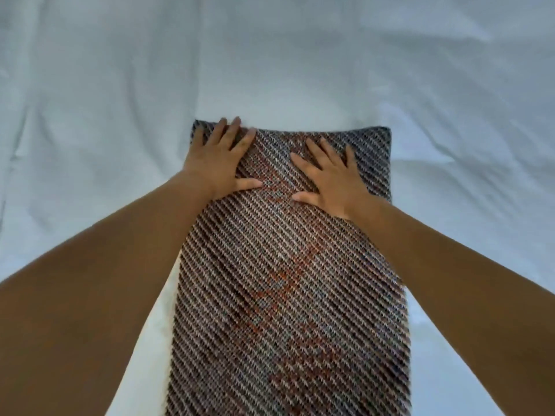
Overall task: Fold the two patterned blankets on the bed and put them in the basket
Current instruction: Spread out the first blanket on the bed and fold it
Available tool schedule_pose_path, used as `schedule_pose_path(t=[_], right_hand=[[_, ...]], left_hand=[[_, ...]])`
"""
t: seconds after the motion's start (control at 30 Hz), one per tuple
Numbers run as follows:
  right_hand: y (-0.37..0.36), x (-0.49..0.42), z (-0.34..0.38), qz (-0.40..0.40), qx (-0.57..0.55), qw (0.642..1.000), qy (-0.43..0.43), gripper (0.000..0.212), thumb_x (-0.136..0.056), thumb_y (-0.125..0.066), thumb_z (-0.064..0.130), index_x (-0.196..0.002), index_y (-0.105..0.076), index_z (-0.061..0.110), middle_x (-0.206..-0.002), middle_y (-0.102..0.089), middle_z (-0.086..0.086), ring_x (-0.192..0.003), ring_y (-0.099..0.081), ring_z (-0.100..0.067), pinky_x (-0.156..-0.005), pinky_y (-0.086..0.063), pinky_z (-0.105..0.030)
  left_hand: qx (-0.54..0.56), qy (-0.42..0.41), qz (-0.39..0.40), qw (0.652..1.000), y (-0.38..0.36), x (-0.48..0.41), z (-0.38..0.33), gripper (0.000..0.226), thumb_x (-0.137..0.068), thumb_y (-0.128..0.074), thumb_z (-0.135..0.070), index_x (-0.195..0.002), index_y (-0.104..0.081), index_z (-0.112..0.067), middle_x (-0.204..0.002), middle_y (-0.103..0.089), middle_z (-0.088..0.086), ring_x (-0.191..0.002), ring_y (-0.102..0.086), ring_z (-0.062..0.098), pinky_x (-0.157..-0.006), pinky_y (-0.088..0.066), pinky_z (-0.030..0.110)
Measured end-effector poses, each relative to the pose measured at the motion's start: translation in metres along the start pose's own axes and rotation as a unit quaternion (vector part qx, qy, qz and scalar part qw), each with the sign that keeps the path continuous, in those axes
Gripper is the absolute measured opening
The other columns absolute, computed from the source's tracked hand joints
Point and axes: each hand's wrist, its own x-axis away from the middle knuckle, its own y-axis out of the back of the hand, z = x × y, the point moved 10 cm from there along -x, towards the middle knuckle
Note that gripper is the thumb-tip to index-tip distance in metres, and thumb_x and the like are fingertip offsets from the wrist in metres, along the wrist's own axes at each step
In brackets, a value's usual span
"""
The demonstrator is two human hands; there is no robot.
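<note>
Both my hands lie flat on the blanket (pixel 288 280), palms down, holding nothing. My left hand (pixel 219 163) rests on the far left corner. Its fingers (pixel 237 127) are straight and a little spread, and the tips reach the far edge, just by the corner. My left thumb (pixel 249 184) sticks out to the right, toward the middle of the cloth. My right hand (pixel 330 178) rests a bit nearer to me, on the right half of the far end. Its fingers (pixel 312 148) are straight and fanned apart, pointing away from me, and they stop short of the far edge. My right thumb (pixel 303 197) points left. The two thumbs are near each other but do not touch, with a patch of weave showing between them.

The blanket lies as a long narrow strip on the sheet (pixel 120 85). It runs from the bottom of the view straight away from me and ends in a squared far edge that looks thick and rounded. Its weave is diagonal stripes of brown, grey and cream, with orange-red marks down the middle. My forearms come in from the lower corners, and each crosses a long side of the strip. The sheet is pale and wrinkled and shows on both sides and beyond the far end.
</note>
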Motion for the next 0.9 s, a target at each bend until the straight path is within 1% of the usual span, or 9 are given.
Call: schedule_pose_path(t=[0.07, 0.13, 0.2, 0.3, 0.4, 0.47, 0.53, 0.7, 0.9], right_hand=[[0.002, -0.016, -0.019, 0.012, -0.023, 1.0, -0.003, 0.092, -0.074, -0.038, 0.076, -0.145, 0.009, 0.04, -0.158, 0.01, -0.004, -0.144, 0.012, -0.027, -0.109, 0.012, -0.055], [0.006, -0.028, -0.036, 0.027, -0.058, 0.998, -0.017, 0.105, -0.066, -0.049, 0.078, -0.146, 0.005, 0.037, -0.159, 0.002, -0.004, -0.145, 0.004, -0.028, -0.112, 0.005, -0.054], [0.015, -0.042, -0.047, 0.041, -0.072, 0.996, -0.028, 0.111, -0.059, -0.057, 0.078, -0.147, -0.011, 0.028, -0.154, -0.019, -0.007, -0.14, -0.018, -0.03, -0.112, -0.014, -0.052], [0.025, -0.055, -0.062, 0.076, -0.067, 0.993, -0.065, 0.103, -0.05, -0.066, 0.077, -0.13, -0.038, 0.019, -0.127, -0.049, -0.008, -0.116, -0.047, -0.03, -0.096, -0.037, -0.047], [0.018, -0.046, -0.089, 0.194, -0.038, 0.968, -0.152, 0.103, -0.045, -0.064, 0.082, -0.121, -0.048, 0.014, -0.112, -0.059, -0.006, -0.105, -0.056, -0.03, -0.091, -0.043, -0.043], [0.015, -0.031, -0.098, 0.223, -0.015, 0.958, -0.18, 0.096, -0.046, -0.062, 0.082, -0.109, -0.053, 0.01, -0.097, -0.061, -0.005, -0.097, -0.058, -0.03, -0.086, -0.044, -0.04], [0.028, -0.022, -0.093, 0.15, 0.006, 0.972, -0.18, 0.081, -0.05, -0.061, 0.081, -0.091, -0.053, 0.012, -0.078, -0.057, -0.003, -0.082, -0.056, -0.027, -0.079, -0.043, -0.037], [0.084, 0.034, -0.069, -0.127, 0.029, 0.98, -0.151, 0.055, -0.075, -0.059, 0.064, -0.086, -0.046, 0.012, -0.084, -0.063, -0.012, -0.083, -0.058, -0.031, -0.079, -0.037, -0.039], [0.136, 0.124, -0.022, -0.254, 0.06, 0.96, -0.103, 0.036, -0.084, -0.063, 0.035, -0.098, -0.053, 0.003, -0.093, -0.061, -0.018, -0.09, -0.055, -0.036, -0.076, -0.038, -0.041]], left_hand=[[0.008, -0.009, 0.007, 1.0, 0.002, -0.02, 0.007, 0.113, -0.064, -0.044, -0.082, -0.146, 0.011, -0.027, -0.158, 0.003, 0.005, -0.144, 0.005, 0.026, -0.113, 0.003, 0.053], [0.032, -0.003, 0.021, 0.999, 0.003, -0.034, 0.013, 0.117, -0.057, -0.058, -0.079, -0.147, -0.009, -0.023, -0.153, -0.02, 0.01, -0.14, -0.016, 0.03, -0.113, -0.006, 0.055], [0.039, 0.023, 0.057, 0.997, 0.004, -0.046, 0.022, 0.111, -0.048, -0.066, -0.078, -0.136, -0.032, -0.019, -0.135, -0.043, 0.011, -0.125, -0.039, 0.032, -0.107, -0.024, 0.054], [0.02, 0.046, 0.12, 0.991, 0.008, -0.053, 0.03, 0.098, -0.044, -0.074, -0.072, -0.119, -0.043, -0.017, -0.114, -0.055, 0.007, -0.104, -0.051, 0.028, -0.091, -0.039, 0.044], [-0.026, 0.02, 0.064, 0.997, 0.019, -0.045, 0.022, 0.081, -0.049, -0.075, -0.068, -0.103, -0.046, -0.016, -0.099, -0.06, 0.005, -0.089, -0.052, 0.024, -0.079, -0.041, 0.037], [-0.012, 0.017, 0.002, 1.0, 0.025, -0.031, 0.017, 0.069, -0.053, -0.077, -0.064, -0.089, -0.042, -0.016, -0.086, -0.059, 0.005, -0.075, -0.047, 0.021, -0.069, -0.04, 0.033], [0.011, 0.044, -0.048, 0.998, 0.033, -0.012, 0.018, 0.062, -0.058, -0.077, -0.059, -0.084, -0.04, -0.016, -0.074, -0.052, 0.002, -0.069, -0.045, 0.021, -0.067, -0.038, 0.033], [0.001, 0.093, -0.145, 0.985, 0.066, 0.042, 0.016, 0.051, -0.072, -0.069, -0.05, -0.09, -0.047, -0.008, -0.075, -0.055, 0.009, -0.068, -0.051, 0.027, -0.071, -0.035, 0.037], [0.005, 0.104, -0.229, 0.968, 0.11, 0.125, 0.01, 0.05, -0.074, -0.069, -0.05, -0.086, -0.046, -0.007, -0.078, -0.058, 0.013, -0.07, -0.053, 0.031, -0.066, -0.03, 0.036]])
